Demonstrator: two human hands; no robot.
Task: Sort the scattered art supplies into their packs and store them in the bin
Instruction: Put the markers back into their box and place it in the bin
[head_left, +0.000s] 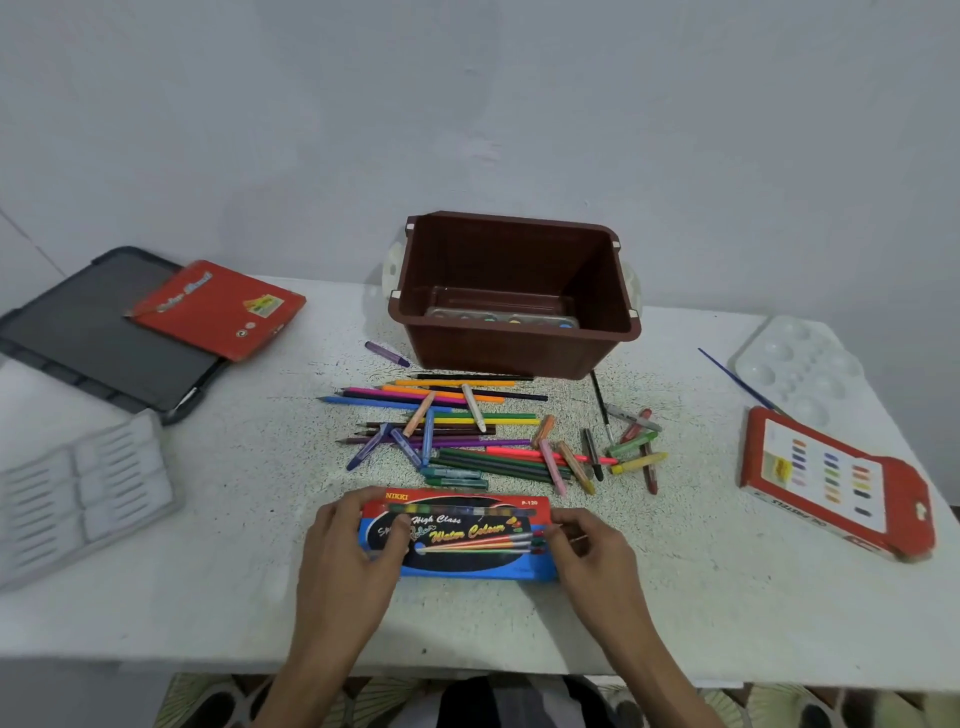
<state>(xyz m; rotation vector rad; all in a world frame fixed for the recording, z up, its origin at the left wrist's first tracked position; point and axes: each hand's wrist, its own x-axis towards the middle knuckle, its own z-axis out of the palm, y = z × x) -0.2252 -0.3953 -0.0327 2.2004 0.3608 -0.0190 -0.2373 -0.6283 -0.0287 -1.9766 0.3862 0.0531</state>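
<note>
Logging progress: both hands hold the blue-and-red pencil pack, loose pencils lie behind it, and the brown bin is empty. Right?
Not empty: the head view shows a paint tray lying on the floor of the brown bin. The rest stands: left hand and right hand hold the pencil pack, loose pencils behind it.

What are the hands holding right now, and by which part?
The Water Colour pack: the left hand grips its left end, thumb on top, and the right hand grips its right end.
</note>
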